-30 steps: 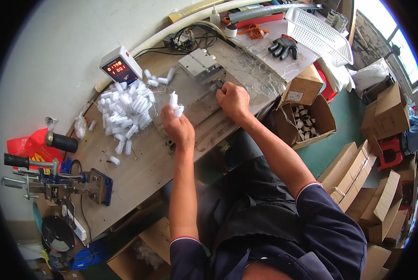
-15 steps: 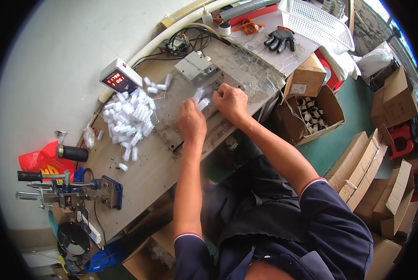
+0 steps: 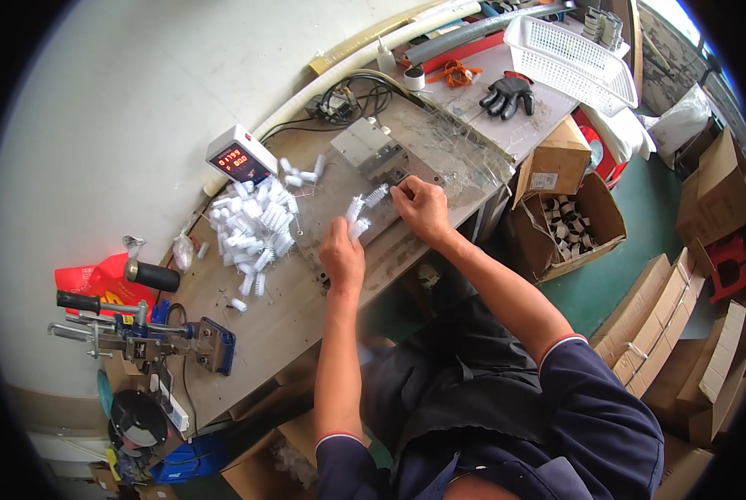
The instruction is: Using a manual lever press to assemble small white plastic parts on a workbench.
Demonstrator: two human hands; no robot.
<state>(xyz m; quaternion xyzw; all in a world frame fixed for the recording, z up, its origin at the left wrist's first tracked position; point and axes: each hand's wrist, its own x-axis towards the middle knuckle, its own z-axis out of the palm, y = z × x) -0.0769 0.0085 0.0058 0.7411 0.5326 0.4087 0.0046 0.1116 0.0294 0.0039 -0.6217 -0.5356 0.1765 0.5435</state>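
Observation:
My left hand (image 3: 341,254) grips several small white ribbed plastic parts (image 3: 355,218) over the wooden workbench (image 3: 281,325). My right hand (image 3: 420,207) is just to its right, with its fingertips pinching another white ribbed part (image 3: 376,196) beside a grey metal fixture (image 3: 371,150). A heap of the same white parts (image 3: 252,225) lies to the left of my left hand.
A white controller box with red digits (image 3: 240,156) stands behind the heap. A blue clamp tool (image 3: 140,333) sits at the bench's left end. Black gloves (image 3: 506,92) and a white basket (image 3: 569,60) lie at the back. Open cardboard boxes (image 3: 569,221) stand on the right.
My left hand carried white parts from beside the heap rightward toward the metal fixture. My right hand stayed by the fixture and now pinches a part.

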